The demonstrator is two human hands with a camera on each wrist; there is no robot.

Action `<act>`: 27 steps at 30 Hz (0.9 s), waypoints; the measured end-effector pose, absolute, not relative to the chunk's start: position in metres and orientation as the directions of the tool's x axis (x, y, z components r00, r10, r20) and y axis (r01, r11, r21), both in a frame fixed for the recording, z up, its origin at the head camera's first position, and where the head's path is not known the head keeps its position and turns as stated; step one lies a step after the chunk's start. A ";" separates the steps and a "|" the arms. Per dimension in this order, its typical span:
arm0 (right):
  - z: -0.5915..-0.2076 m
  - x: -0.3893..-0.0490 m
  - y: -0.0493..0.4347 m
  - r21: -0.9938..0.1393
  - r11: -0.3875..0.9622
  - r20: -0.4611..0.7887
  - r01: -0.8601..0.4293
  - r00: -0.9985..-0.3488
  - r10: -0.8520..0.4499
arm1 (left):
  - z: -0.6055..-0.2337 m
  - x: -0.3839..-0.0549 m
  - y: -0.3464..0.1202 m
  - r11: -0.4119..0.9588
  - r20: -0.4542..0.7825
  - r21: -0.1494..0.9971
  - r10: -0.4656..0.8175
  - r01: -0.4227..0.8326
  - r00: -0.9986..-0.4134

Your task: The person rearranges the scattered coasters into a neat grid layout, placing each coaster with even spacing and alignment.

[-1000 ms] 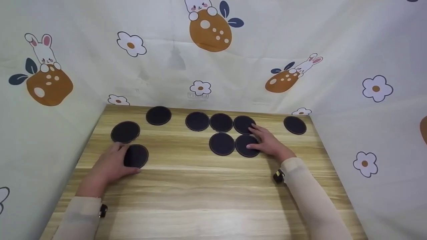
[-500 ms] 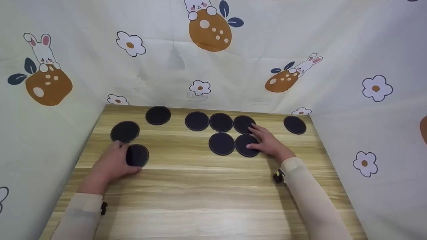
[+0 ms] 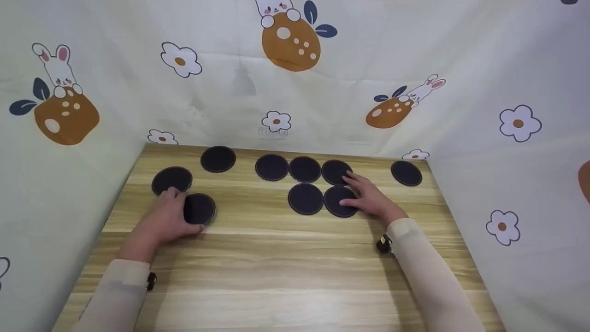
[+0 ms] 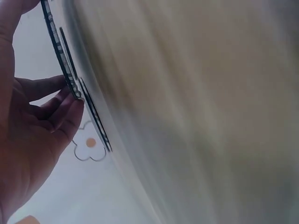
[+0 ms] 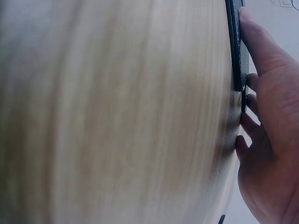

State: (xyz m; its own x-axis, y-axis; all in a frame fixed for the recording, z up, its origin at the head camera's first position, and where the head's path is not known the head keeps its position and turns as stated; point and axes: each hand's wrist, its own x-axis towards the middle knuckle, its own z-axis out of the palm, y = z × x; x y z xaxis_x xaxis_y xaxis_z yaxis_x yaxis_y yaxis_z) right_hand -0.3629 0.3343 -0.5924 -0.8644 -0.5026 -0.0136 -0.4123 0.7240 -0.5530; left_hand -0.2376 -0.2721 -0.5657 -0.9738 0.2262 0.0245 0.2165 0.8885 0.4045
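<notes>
My left hand (image 3: 163, 216) grips a round black coaster (image 3: 199, 210) by its edges, thumb at the near side and fingers at the far side. In the left wrist view, this coaster (image 4: 58, 46) shows edge-on and stands a little off the table. Just behind the hand lies another black coaster (image 3: 171, 179), partly covered by the fingers. My right hand (image 3: 371, 198) rests at the right end of a group of coasters. Its thumb lies on the front right coaster (image 3: 339, 203), and its fingertips touch the back right coaster (image 3: 336, 171).
The group also has a front left coaster (image 3: 305, 198), a back middle coaster (image 3: 304, 169) and a back left coaster (image 3: 272, 167). Single coasters lie apart, one at back left (image 3: 218, 159) and one at far right (image 3: 406, 173). Patterned cloth (image 3: 221, 101) walls in the wooden table (image 3: 276, 267).
My left hand has moved right and slightly away from me, carrying its coaster off the table. The right hand and the grouped coasters have stayed in place.
</notes>
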 end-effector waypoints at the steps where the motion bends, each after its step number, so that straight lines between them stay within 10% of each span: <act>1: -0.592 -0.363 0.335 -0.559 0.722 -0.014 -0.408 -0.866 -0.501 | -0.565 -0.240 -0.269 0.884 0.029 0.411 0.231 0.223 -0.972; 27: -0.594 -0.364 0.335 -0.562 0.724 -0.023 -0.399 -0.868 -0.496 | -0.567 -0.298 -0.174 0.793 0.089 0.445 0.423 0.416 -0.902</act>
